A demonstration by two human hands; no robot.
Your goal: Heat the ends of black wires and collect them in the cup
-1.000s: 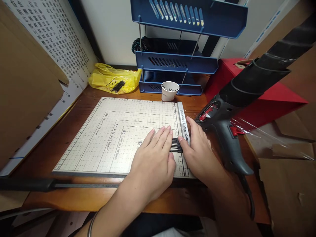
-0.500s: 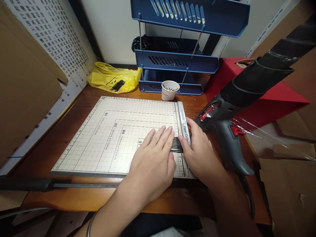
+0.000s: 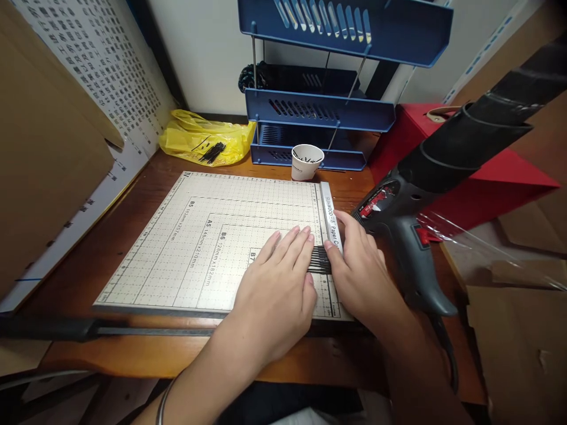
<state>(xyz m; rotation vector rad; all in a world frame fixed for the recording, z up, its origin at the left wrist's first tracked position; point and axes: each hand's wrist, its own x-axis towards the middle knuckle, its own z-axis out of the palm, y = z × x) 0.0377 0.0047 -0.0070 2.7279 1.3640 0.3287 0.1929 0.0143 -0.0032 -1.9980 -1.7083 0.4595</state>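
Flat on the paper cutter's cream gridded board (image 3: 150, 254) lies my left hand (image 3: 277, 274), its fingers stretched over a row of thin black strips (image 3: 319, 260). The ends of the strips stick out to the right of that hand, towards the metal edge; the rest is hidden under it. My right hand (image 3: 361, 265) straddles the cutter's silver edge rail (image 3: 328, 203). Its thumb touches the strip ends, and its fingers reach along the outer side of the rail, partly hidden. The cutter's black handle (image 3: 53, 328) and arm extend left along the board's front.
A heat gun (image 3: 410, 248) stands close to the right of my right hand. Behind the board are a paper cup (image 3: 305, 168) of black pieces, a yellow plastic bag (image 3: 186, 139) with black strips, and a blue tray rack (image 3: 319, 109). A red box (image 3: 496, 177) is at right.
Both hands keep nearly the same place on the cutter. The right thumb has shifted very slightly at the strip ends, and the whole view has moved a little.
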